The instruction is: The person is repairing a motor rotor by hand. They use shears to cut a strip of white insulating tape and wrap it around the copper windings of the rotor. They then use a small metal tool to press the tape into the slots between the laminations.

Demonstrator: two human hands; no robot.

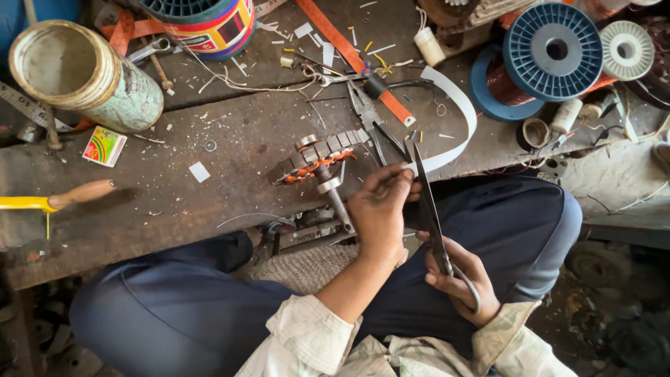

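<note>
1. The left hand (380, 209) pinches the end of the white strip (457, 132), which curves over the desk (139, 202) edge.
2. The right hand (460, 279) is wrapped around the scissors (427, 209) handles, blades slightly parted at the strip.
3. Keep the strip taut and cut squarely.

A worn wooden workbench (174, 202), crowded with tools and scraps

A motor rotor (322, 162) is laid near the front edge, with pliers (370, 119) just beside it. An open tin can (84, 73) is set on its side at the left, a small colourful box (105, 146) below it and a wooden handle (80, 195) nearer the edge. Blue wire spools (541, 59) are stacked at the right, and an orange strap (352, 59) is stretched across the top. Paper scraps are scattered throughout.
</note>
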